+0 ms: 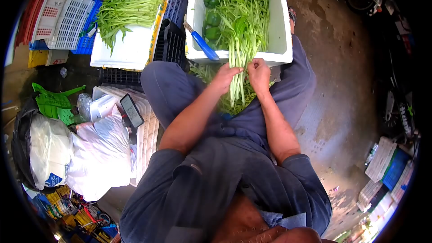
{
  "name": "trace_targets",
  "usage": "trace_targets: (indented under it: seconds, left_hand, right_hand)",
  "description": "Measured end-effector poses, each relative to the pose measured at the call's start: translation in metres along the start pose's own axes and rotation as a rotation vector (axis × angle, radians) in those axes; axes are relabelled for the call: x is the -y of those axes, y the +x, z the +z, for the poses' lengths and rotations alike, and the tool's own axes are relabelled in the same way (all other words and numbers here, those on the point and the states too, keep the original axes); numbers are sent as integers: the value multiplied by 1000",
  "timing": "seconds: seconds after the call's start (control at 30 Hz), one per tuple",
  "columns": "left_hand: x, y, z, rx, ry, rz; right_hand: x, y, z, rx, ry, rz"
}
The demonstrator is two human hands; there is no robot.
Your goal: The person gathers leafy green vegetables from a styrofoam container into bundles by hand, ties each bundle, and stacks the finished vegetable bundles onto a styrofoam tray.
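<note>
1. Over the near rim of the white box [279,58], a bunch of greens [239,47] is lying, leaves inside, pale stems reaching out toward the person's lap [225,130].
2. On those stems, the left hand [223,78] is gripping firmly, wrapping its fingers around them from the left side.
3. Across from it, the right hand [259,76] is curling its fingers together at the bunch's right edge; whether a stem is sitting between them, I cannot tell.
4. And how far along? Partway, by my judgement: a big pile of greens [135,2] is already lying on the white board [130,49] to the left, stems running roughly one way.
5. Plenty is seemingly remaining, as more greens [249,6] are filling the box beside some green peppers [212,18], out of either hand's grasp.
6. Down below the stems, loose leaves [243,105] are gathering between the legs; whether they are trimmings, I cannot tell.
7. Meanwhile, the blue-handled knife [204,46] is resting on the box's left corner, in neither hand.
</note>
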State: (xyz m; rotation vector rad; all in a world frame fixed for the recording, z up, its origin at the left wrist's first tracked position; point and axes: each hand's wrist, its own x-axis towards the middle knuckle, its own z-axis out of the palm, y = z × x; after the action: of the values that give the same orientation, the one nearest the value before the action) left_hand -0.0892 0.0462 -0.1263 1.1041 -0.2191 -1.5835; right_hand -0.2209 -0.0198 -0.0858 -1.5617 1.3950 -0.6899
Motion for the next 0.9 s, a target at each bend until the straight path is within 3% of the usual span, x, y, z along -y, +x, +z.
trace_targets:
  seconds: [0.17, 0.37, 0.47, 0.57, 0.67, 0.9]
  left_hand:
    - [4, 4, 0, -21, 14, 18]
    - [2, 1, 2, 21, 27, 35]
    - [3, 2, 1, 1, 39, 34]
    - [0, 1, 4, -25, -12, 15]
    - [-3, 1, 6, -27, -32, 17]
    - [-9, -7, 16, -63, 138, 64]
  right_hand:
    - [-26, 6, 15, -38, 86, -129]
    - [-5, 13, 4, 94, -114, -86]
    - [-12, 14, 6, 26, -195, -182]
    - [-3, 7, 3, 33, -20, -17]
    - [-17, 7, 10, 29, 66, -89]
    - [4, 7, 6, 56, 79, 18]
